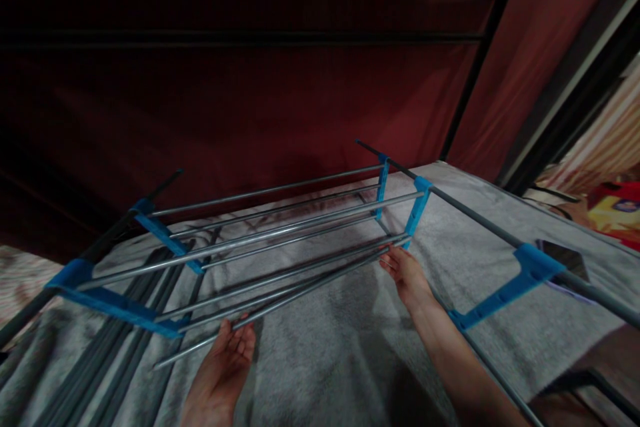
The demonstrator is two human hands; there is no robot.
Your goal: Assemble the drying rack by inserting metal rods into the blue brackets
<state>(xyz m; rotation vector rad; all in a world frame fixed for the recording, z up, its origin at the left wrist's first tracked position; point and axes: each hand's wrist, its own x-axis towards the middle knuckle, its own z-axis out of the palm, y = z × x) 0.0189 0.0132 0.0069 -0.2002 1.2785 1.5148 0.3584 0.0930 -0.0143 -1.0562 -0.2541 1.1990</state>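
A loose grey metal tube [300, 293] slants across the front of a partly built rack of grey poles and blue plastic brackets. My left hand [231, 353] has its fingers closed on the tube near its left end, which sticks out past the fingers. At the far end, my right hand [404, 270] pinches the tube close to a blue bracket [418, 205]. Whether that end sits in the bracket is hidden by my fingers. Several crossbars [260, 235] span from the left bracket [117, 303] to the right side. Another blue bracket [505, 290] juts from the right pole.
Several dark grey poles [107, 347] lie on the grey blanket [320, 367] at left. A red fabric wall [280, 107] with a dark frame stands behind the rack. A dark flat item [565, 260] lies beyond the right pole [473, 217]; a red-yellow package [617, 213] is farther right.
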